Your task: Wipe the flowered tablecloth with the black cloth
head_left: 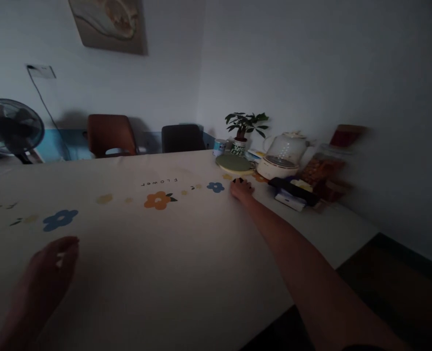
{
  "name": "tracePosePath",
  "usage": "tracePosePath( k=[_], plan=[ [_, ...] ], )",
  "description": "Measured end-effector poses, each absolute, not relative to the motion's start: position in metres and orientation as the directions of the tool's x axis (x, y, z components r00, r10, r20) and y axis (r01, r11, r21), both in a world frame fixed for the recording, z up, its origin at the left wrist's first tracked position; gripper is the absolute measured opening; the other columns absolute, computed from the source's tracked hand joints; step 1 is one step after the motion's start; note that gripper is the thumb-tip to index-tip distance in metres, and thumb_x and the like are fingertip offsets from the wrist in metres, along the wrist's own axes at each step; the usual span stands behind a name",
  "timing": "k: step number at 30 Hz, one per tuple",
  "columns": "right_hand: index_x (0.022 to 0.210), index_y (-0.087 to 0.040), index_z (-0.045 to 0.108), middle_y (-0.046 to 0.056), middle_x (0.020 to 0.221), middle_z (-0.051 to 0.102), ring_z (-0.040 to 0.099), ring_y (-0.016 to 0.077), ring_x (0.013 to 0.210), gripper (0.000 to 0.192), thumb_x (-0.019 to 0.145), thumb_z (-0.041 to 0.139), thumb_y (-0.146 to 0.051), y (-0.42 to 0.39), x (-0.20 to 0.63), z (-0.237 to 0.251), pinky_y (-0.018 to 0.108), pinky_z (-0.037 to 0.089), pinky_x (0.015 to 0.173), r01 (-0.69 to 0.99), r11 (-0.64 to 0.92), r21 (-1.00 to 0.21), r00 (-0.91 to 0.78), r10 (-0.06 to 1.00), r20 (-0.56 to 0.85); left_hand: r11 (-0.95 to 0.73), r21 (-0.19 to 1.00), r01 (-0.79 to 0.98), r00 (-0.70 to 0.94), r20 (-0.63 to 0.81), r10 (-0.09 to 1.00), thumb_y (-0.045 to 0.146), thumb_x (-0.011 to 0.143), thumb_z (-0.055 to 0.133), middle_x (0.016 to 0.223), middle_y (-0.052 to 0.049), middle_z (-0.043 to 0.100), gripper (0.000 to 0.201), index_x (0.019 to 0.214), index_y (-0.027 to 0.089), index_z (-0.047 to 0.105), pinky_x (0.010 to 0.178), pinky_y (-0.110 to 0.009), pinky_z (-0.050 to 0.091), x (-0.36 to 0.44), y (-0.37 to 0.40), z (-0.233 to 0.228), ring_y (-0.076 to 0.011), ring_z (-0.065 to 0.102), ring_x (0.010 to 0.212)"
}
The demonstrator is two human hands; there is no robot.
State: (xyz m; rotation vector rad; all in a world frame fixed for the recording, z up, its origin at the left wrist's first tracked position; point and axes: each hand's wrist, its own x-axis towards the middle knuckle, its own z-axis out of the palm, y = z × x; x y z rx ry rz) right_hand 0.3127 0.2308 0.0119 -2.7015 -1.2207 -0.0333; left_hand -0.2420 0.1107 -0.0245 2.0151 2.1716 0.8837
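Right hand [241, 189] stretched far across the bench [135, 273], fingers curled on a small dark object [238, 181], identity unclear | object lay just before the green round mat [234, 163], near the kettle [284, 155] | left hand [53, 261] rested low, fingers loosely spread, holding nothing | potted plant [245, 127] behind.

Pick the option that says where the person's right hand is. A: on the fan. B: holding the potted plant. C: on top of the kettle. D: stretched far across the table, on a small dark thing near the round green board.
D: the right hand lies far out on the table, fingers over a small dark thing just in front of the green board, apart from the kettle.
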Motion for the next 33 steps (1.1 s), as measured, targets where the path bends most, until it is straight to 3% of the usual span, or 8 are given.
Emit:
tracePosePath(
  k=[3, 5, 12, 18, 21, 25, 29, 33],
  plan=[
    [0.132, -0.019, 0.056, 0.011, 0.140, 0.053, 0.052, 0.0283, 0.125, 0.044, 0.095, 0.059, -0.044, 0.247, 0.294, 0.015, 0.054, 0.043, 0.104, 0.770, -0.619, -0.155, 0.635, 0.768, 0.083, -0.077, 0.276, 0.958, 0.015, 0.221, 0.975, 0.050, 0.092, 0.024, 0.137, -0.017, 0.058, 0.058, 0.123, 0.017, 0.060, 0.107, -0.055, 0.043, -0.227, 0.100, -0.023, -0.0369, 0.054, 0.126],
    [0.131, -0.019, 0.057, 0.011, 0.139, 0.053, 0.053, 0.0283, 0.125, 0.044, 0.095, 0.060, -0.044, 0.261, 0.277, 0.017, 0.054, 0.044, 0.104, 0.808, -0.567, -0.160, 0.582, 0.810, 0.074, -0.127, 0.171, 0.977, 0.104, 0.141, 0.985, 0.042, 0.092, 0.021, 0.148, -0.014, 0.049, 0.059, 0.129, 0.019, 0.060, 0.113, -0.058, 0.034, -0.223, 0.094, -0.025, -0.0344, 0.045, 0.137],
    [0.130, -0.019, 0.057, 0.011, 0.139, 0.053, 0.053, 0.0280, 0.125, 0.044, 0.095, 0.059, -0.046, 0.319, 0.163, 0.019, 0.054, 0.043, 0.104, 0.947, -0.254, -0.194, 0.273, 0.959, 0.073, -0.150, -0.096, 0.984, 0.157, 0.069, 0.985, 0.031, 0.094, 0.013, 0.153, -0.009, 0.043, 0.064, 0.134, 0.025, 0.061, 0.117, -0.066, 0.020, -0.218, 0.087, -0.025, -0.0322, 0.038, 0.143],
    [0.131, -0.020, 0.056, 0.013, 0.148, 0.046, 0.042, 0.0312, 0.135, 0.048, 0.102, 0.030, -0.048, 0.334, 0.004, 0.017, 0.052, 0.035, 0.109, 0.950, 0.186, -0.251, -0.175, 0.982, 0.065, -0.079, -0.082, 0.994, 0.080, 0.012, 0.997, 0.029, 0.094, 0.018, 0.152, -0.009, 0.045, 0.060, 0.139, 0.022, 0.057, 0.118, -0.065, 0.019, -0.202, 0.084, -0.007, -0.0307, 0.039, 0.142],
    [0.132, -0.021, 0.055, 0.012, 0.152, 0.043, 0.039, 0.0321, 0.138, 0.052, 0.101, 0.027, -0.053, 0.317, -0.077, 0.017, 0.053, 0.034, 0.110, 0.882, 0.388, -0.267, -0.386, 0.920, 0.061, -0.063, -0.061, 0.996, 0.065, 0.034, 0.997, 0.028, 0.096, 0.019, 0.152, -0.008, 0.046, 0.058, 0.139, 0.021, 0.056, 0.119, -0.063, 0.021, -0.198, 0.084, -0.002, -0.0288, 0.041, 0.141],
    [0.132, -0.027, 0.055, 0.005, 0.156, 0.039, 0.036, 0.0302, 0.141, 0.048, 0.098, 0.034, -0.054, 0.279, -0.157, 0.016, 0.051, 0.032, 0.113, 0.736, 0.620, -0.271, -0.630, 0.774, 0.059, -0.090, -0.129, 0.988, 0.091, 0.007, 0.996, 0.021, 0.095, 0.019, 0.152, -0.007, 0.045, 0.057, 0.137, 0.024, 0.058, 0.116, -0.063, 0.023, -0.196, 0.083, 0.002, -0.0287, 0.040, 0.141],
    [0.137, -0.031, 0.050, 0.001, 0.158, 0.039, 0.037, 0.0244, 0.141, 0.045, 0.099, 0.035, -0.050, 0.266, -0.180, 0.012, 0.048, 0.031, 0.115, 0.641, 0.721, -0.264, -0.728, 0.680, 0.090, -0.087, -0.129, 0.988, 0.092, 0.028, 0.995, 0.020, 0.095, 0.021, 0.151, -0.007, 0.047, 0.057, 0.138, 0.024, 0.057, 0.117, -0.063, 0.022, -0.197, 0.082, -0.001, -0.0284, 0.040, 0.141],
    [0.131, -0.028, 0.054, 0.004, 0.150, 0.047, 0.043, 0.0235, 0.135, 0.039, 0.102, 0.034, -0.044, 0.297, -0.145, 0.011, 0.048, 0.035, 0.112, 0.712, 0.657, -0.248, -0.648, 0.751, 0.128, -0.094, -0.120, 0.988, 0.098, 0.032, 0.995, 0.020, 0.095, 0.019, 0.154, -0.007, 0.043, 0.058, 0.138, 0.024, 0.057, 0.117, -0.063, 0.022, -0.203, 0.082, -0.009, -0.0287, 0.041, 0.141]
  ],
)
